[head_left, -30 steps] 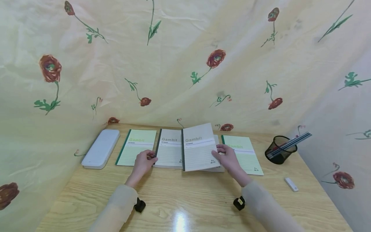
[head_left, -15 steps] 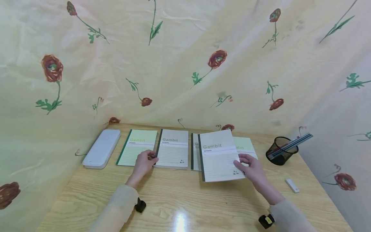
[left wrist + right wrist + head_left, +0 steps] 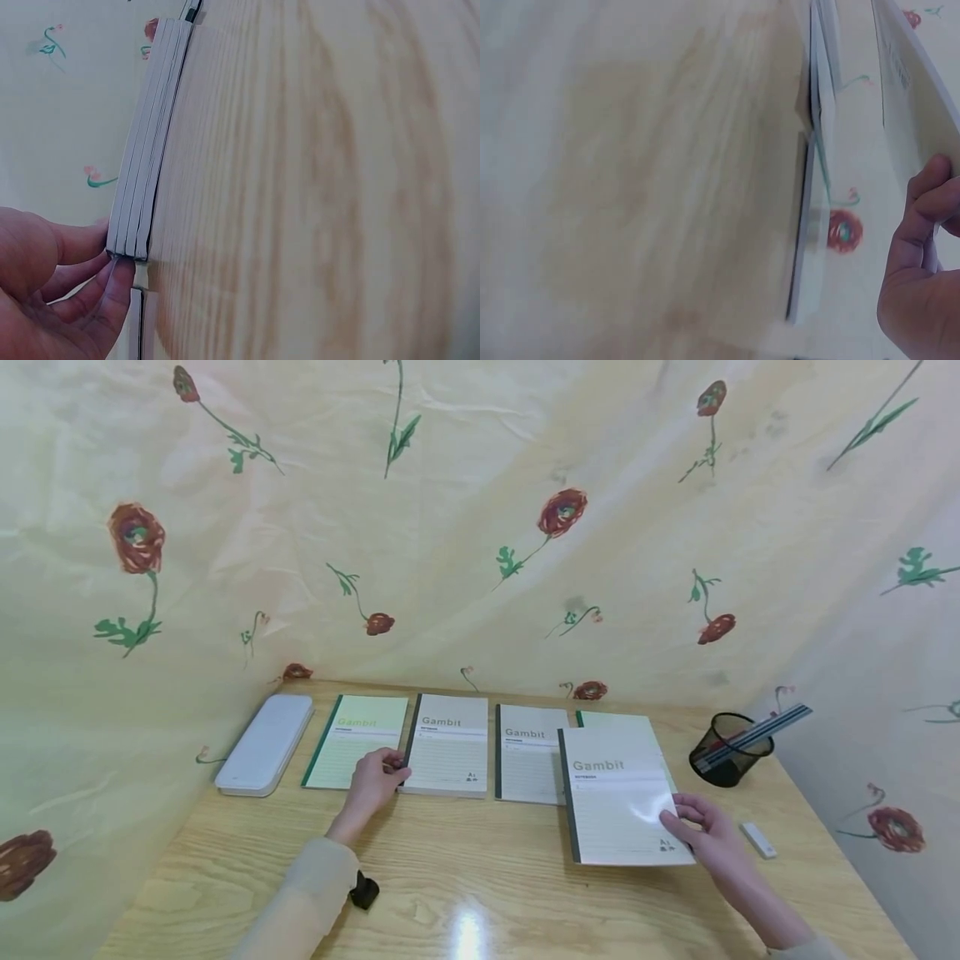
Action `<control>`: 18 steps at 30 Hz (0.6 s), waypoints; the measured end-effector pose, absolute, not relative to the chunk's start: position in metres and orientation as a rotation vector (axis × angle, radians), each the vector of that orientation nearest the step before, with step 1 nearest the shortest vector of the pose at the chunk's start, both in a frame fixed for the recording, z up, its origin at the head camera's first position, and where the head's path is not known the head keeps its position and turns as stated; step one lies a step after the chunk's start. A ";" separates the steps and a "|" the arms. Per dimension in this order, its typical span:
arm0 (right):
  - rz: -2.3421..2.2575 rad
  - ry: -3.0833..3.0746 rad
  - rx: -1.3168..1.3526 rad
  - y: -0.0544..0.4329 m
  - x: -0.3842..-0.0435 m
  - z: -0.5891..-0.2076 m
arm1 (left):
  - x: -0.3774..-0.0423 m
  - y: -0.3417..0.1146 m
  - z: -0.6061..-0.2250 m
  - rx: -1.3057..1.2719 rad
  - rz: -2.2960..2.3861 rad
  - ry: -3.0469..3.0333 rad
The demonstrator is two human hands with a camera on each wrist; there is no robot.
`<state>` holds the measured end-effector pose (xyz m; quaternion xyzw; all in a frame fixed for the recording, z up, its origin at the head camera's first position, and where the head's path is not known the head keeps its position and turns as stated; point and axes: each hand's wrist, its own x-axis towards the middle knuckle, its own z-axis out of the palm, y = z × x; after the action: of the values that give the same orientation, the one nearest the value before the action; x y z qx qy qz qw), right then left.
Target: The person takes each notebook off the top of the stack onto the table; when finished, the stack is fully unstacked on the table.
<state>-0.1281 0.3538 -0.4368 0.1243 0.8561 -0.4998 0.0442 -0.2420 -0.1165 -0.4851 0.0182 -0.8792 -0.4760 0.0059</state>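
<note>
In the head view my right hand (image 3: 708,839) pinches a grey Gambit notebook (image 3: 618,802) by its lower right edge, thumb on the cover. That notebook is lifted above the table and overlaps part of a green notebook (image 3: 622,722) and the edge of another grey notebook (image 3: 528,768). My left hand (image 3: 375,781) grips the lower left corner of a stack of grey notebooks (image 3: 450,747). The left wrist view shows several layers in that stack (image 3: 146,150), thumb on top and fingers at the spine. A second green notebook (image 3: 356,731) lies left of it, partly behind the left hand.
A white case (image 3: 266,743) lies at the table's left. A black mesh pen cup (image 3: 723,760) with striped sticks stands at the right, near a small white bar-shaped object (image 3: 757,840). A flowered cloth (image 3: 465,527) hangs behind the wooden table (image 3: 420,893).
My right hand has carried the grey notebook rightward and nearer, from over the stack and the other grey notebook. More of the other grey notebook shows. My left hand stays at the stack.
</note>
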 end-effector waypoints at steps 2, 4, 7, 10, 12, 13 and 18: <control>-1.522 2.594 0.419 0.362 -0.121 -0.439 | -0.242 -0.116 -0.485 0.060 -1.493 -2.754; -1.506 2.568 0.467 0.370 -0.115 -0.441 | -0.241 -0.115 -0.484 0.052 -1.488 -2.754; -1.473 2.524 0.544 0.382 -0.105 -0.446 | -0.240 -0.113 -0.485 0.059 -1.478 -2.750; -1.466 2.475 0.587 0.392 -0.096 -0.450 | -0.240 -0.113 -0.485 0.053 -1.471 -2.754; -1.456 2.457 0.600 0.398 -0.090 -0.452 | -0.240 -0.114 -0.486 0.053 -1.464 -2.761; -1.447 2.451 0.602 0.400 -0.087 -0.454 | -0.241 -0.115 -0.486 0.047 -1.467 -2.765; -1.371 2.436 0.618 0.411 -0.073 -0.464 | -0.243 -0.118 -0.488 0.060 -1.466 -2.767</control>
<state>-0.0733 0.4106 -0.4637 0.2137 0.8426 -0.4744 0.1389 -0.2426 -0.1183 -0.4879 0.0193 -0.8834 -0.4682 0.0048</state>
